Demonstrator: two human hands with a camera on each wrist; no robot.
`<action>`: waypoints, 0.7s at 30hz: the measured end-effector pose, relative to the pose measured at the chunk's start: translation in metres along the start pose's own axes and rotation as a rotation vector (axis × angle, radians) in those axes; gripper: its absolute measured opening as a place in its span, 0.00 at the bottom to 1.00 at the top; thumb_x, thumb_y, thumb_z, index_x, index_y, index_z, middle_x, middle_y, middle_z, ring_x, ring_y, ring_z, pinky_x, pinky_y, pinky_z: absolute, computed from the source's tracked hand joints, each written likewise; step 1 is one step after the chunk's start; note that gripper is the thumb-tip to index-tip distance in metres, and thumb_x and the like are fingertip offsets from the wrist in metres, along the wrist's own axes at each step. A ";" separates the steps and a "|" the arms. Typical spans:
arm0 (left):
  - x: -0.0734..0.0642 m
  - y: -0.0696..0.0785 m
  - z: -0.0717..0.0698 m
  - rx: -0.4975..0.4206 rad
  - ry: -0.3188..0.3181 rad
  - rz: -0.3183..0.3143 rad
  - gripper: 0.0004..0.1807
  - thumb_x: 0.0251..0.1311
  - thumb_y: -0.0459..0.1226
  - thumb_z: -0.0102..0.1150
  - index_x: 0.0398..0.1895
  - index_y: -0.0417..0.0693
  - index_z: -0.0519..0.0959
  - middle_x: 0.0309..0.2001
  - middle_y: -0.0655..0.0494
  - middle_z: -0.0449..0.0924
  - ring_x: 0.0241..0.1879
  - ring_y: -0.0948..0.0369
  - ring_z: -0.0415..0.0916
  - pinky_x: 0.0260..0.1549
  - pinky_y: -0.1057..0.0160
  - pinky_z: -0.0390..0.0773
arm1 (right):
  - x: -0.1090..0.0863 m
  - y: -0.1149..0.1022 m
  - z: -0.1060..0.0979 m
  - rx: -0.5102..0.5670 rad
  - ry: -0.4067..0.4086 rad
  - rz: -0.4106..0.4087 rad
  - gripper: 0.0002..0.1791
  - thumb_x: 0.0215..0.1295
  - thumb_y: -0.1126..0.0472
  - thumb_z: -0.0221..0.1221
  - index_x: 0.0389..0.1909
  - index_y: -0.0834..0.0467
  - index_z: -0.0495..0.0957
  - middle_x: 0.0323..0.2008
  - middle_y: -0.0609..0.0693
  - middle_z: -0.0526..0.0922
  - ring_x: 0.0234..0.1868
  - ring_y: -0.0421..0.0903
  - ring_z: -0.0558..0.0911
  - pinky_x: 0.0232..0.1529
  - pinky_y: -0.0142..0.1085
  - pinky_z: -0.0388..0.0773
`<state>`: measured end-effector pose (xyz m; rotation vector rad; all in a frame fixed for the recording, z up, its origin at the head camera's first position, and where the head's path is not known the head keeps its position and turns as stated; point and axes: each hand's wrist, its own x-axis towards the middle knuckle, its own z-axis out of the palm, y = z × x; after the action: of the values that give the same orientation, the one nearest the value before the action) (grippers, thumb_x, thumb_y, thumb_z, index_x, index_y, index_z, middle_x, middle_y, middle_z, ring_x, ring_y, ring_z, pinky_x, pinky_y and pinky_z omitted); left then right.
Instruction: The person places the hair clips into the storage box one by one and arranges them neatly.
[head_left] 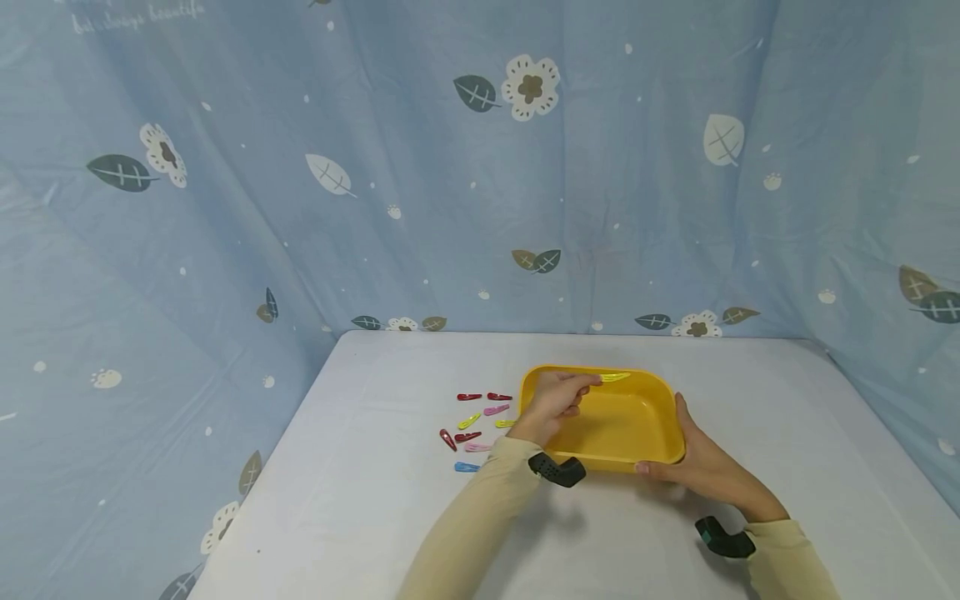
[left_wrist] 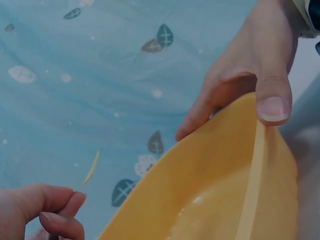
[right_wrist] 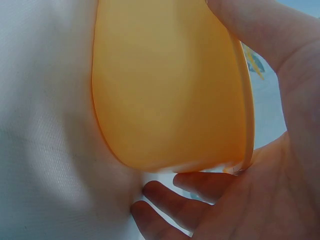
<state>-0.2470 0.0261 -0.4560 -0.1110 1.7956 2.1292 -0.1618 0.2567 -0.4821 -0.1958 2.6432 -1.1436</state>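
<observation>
My left hand [head_left: 557, 402] is over the left part of a yellow plastic tray [head_left: 622, 427], pinching a yellow snap hair clip [head_left: 615, 377] between thumb and forefinger. Seen from the left wrist, the clip [left_wrist: 92, 168] sticks out past the fingertips, thin and edge-on. My right hand [head_left: 703, 463] grips the tray's right end, its thumb at the near corner of the rim and its fingers along the outer side. The right wrist view shows the tray wall [right_wrist: 170, 85] between the thumb and the fingers [right_wrist: 205, 186]. The tray's inside shows no clips where it is visible.
Left of the tray, several hair clips lie scattered on the white table [head_left: 360, 500]: red clips [head_left: 469, 397], a yellow clip [head_left: 469, 421], a pink clip [head_left: 497, 410] and a blue clip [head_left: 467, 467]. My left forearm passes close beside them. A blue patterned curtain [head_left: 420, 208] hangs behind.
</observation>
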 end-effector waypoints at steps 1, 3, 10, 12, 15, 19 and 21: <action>0.001 0.000 0.001 0.007 0.007 -0.005 0.07 0.64 0.36 0.68 0.34 0.38 0.88 0.21 0.58 0.68 0.16 0.67 0.50 0.16 0.71 0.52 | 0.000 0.000 0.000 0.000 0.001 -0.003 0.77 0.58 0.40 0.71 0.78 0.68 0.19 0.78 0.78 0.45 0.70 0.69 0.69 0.66 0.69 0.68; 0.004 -0.001 0.004 0.020 0.021 -0.022 0.09 0.63 0.35 0.68 0.37 0.35 0.87 0.21 0.58 0.68 0.16 0.67 0.51 0.17 0.71 0.51 | 0.000 0.001 0.000 0.004 0.002 -0.007 0.77 0.59 0.41 0.71 0.78 0.68 0.19 0.78 0.78 0.45 0.69 0.68 0.70 0.65 0.68 0.69; 0.010 -0.003 0.011 0.062 0.041 -0.066 0.06 0.62 0.37 0.70 0.31 0.43 0.88 0.22 0.58 0.69 0.17 0.66 0.53 0.18 0.70 0.54 | -0.001 0.001 -0.001 0.002 -0.001 -0.012 0.76 0.59 0.41 0.71 0.78 0.68 0.19 0.78 0.79 0.44 0.71 0.71 0.68 0.65 0.68 0.69; 0.012 -0.004 0.012 0.068 0.045 -0.080 0.06 0.61 0.37 0.71 0.31 0.44 0.88 0.22 0.58 0.69 0.16 0.66 0.53 0.18 0.70 0.54 | -0.001 0.001 -0.001 0.002 -0.002 -0.014 0.76 0.59 0.41 0.71 0.78 0.68 0.18 0.78 0.79 0.44 0.71 0.71 0.67 0.65 0.68 0.69; 0.016 -0.006 0.013 0.088 0.061 -0.098 0.06 0.60 0.37 0.72 0.30 0.44 0.89 0.19 0.60 0.66 0.15 0.66 0.52 0.17 0.69 0.54 | 0.000 0.001 -0.001 0.002 0.001 -0.021 0.76 0.60 0.40 0.71 0.78 0.68 0.18 0.78 0.78 0.44 0.71 0.70 0.68 0.65 0.68 0.69; 0.021 -0.010 0.014 0.102 0.075 -0.110 0.06 0.59 0.37 0.73 0.27 0.45 0.87 0.15 0.62 0.60 0.14 0.66 0.50 0.17 0.68 0.53 | 0.001 0.003 -0.002 0.010 0.008 -0.036 0.76 0.60 0.41 0.71 0.78 0.68 0.18 0.78 0.78 0.46 0.69 0.68 0.70 0.64 0.66 0.70; 0.022 -0.012 0.014 0.106 0.079 -0.111 0.07 0.58 0.36 0.73 0.25 0.45 0.86 0.14 0.63 0.58 0.13 0.66 0.49 0.17 0.68 0.53 | 0.001 0.003 -0.002 0.013 0.011 -0.035 0.76 0.59 0.41 0.71 0.78 0.67 0.18 0.78 0.78 0.46 0.69 0.68 0.70 0.64 0.66 0.70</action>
<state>-0.2618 0.0460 -0.4714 -0.2646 1.8961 1.9749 -0.1635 0.2594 -0.4833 -0.2349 2.6511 -1.1760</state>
